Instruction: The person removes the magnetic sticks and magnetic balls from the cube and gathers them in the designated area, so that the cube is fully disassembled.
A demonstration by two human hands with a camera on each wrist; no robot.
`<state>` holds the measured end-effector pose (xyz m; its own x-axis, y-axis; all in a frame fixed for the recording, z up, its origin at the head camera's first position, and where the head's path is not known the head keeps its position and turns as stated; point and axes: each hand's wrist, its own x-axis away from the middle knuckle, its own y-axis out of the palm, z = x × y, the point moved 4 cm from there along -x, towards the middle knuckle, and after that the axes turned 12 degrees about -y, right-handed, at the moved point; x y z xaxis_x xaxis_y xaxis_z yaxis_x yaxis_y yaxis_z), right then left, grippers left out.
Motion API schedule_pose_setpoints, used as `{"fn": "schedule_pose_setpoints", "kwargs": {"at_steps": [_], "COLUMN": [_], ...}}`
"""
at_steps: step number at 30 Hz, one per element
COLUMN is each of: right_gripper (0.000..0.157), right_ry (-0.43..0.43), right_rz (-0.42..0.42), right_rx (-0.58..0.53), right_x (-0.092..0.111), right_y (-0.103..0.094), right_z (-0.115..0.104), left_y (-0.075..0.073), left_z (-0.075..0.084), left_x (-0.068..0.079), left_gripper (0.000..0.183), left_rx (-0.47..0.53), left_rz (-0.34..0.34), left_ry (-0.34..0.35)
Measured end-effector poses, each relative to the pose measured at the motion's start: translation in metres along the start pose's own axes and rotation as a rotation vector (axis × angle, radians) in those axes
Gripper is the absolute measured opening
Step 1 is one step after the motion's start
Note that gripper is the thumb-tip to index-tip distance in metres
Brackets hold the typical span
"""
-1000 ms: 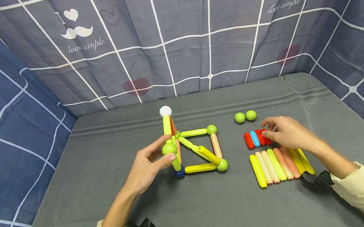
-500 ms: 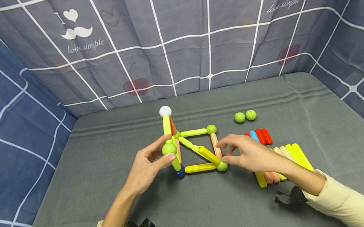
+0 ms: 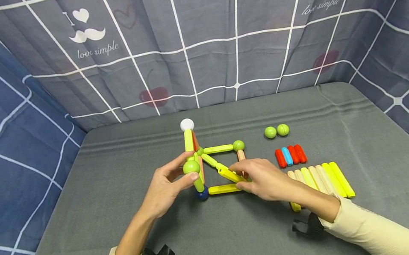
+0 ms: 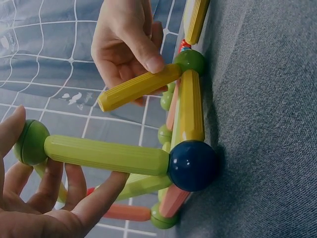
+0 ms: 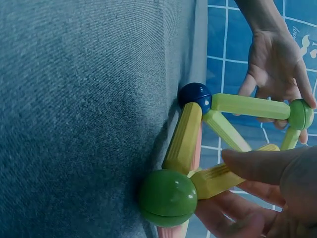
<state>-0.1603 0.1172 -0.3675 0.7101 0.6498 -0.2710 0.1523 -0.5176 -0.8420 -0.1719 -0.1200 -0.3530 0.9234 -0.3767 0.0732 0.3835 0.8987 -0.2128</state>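
Note:
A frame of magnetic rods and balls stands on the grey cloth, a white ball at its top. My left hand holds a green ball between thumb and fingers, atop a lime rod that rises from a navy ball. My right hand pinches a tilted yellow rod, thumb on its near side in the right wrist view. That rod's lower end meets a green corner ball, mostly hidden by the hand in the head view. Another yellow rod links this corner to the navy ball.
Two loose green balls lie at the back right. Below them sits a row of short red and blue rods. Nearer, a row of long yellow, wood-toned and lime rods is partly covered by my right forearm. Patterned curtain surrounds the table.
My right hand has moved left from the short red rods to the frame and taken hold of the tilted yellow rod, which now leans slightly lower. My left hand has stayed in place.

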Motion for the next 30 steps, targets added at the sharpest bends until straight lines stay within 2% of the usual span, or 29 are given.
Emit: {"fn": "schedule_pose_setpoints", "kwargs": {"at_steps": [4, 9, 20, 24, 30], "right_gripper": [0.021, 0.022, 0.025, 0.019, 0.019], "right_ry": [-0.039, -0.097, -0.125, -0.097, 0.002], "right_rz": [-0.002, -0.015, -0.021, 0.009, 0.072], "right_rx": [0.029, 0.075, 0.094, 0.039, -0.066], "right_x": [-0.003, -0.003, -0.005, -0.004, 0.003], "right_y": [0.002, 0.003, 0.001, -0.003, -0.012], "right_z": [0.000, -0.002, -0.003, -0.002, 0.005], "left_y": [0.000, 0.000, 0.000, 0.000, 0.001], "left_z": [0.000, 0.000, 0.000, 0.001, 0.001], "left_x": [0.000, 0.001, 0.000, 0.000, 0.000], "left_gripper": [0.057, 0.056, 0.057, 0.057, 0.057], "left_rx": [0.001, -0.010, -0.013, -0.005, 0.001], "left_rz": [0.001, 0.007, 0.005, 0.004, 0.004], "left_ry": [0.001, 0.001, 0.003, 0.000, -0.004]}}
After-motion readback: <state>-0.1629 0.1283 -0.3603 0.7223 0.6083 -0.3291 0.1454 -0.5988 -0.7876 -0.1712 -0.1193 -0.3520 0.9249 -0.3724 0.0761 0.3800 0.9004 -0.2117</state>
